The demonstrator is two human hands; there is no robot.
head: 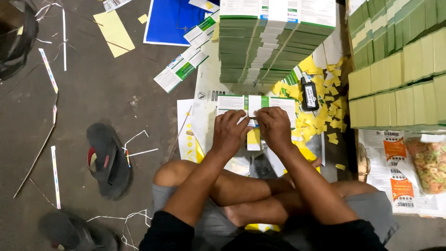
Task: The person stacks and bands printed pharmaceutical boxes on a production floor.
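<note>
Person seated cross-legged on a dark concrete floor (83,93), camera looking straight down.

Both hands are close together, thumbs nearly meeting, pressed down on a flat white-and-green printed carton blank (232,103) lying on the floor just ahead of the knees. Left hand (229,131) covers its lower left part; right hand (275,128) covers the lower middle. Fingers curled onto the card — pinching or only pressing, cannot tell.

Just beyond the hands: a tall neat stack of the same green-edged blanks (274,42). To the right, rows of bundled pale-green card stacks (399,65) stand tight on edge. Between them, a heap of small yellow paper scraps (325,107), with a small black bottle-shaped object (309,94) lying in it.

A few loose blanks (183,69) lie scattered to the left; a dark sandal (109,160) and thin white paper trimmings (139,151) nearer the left knee.

Judgement: much looks already done — big scrap heap, many bundles — yet the tall stack suggests plenty left.
</note>
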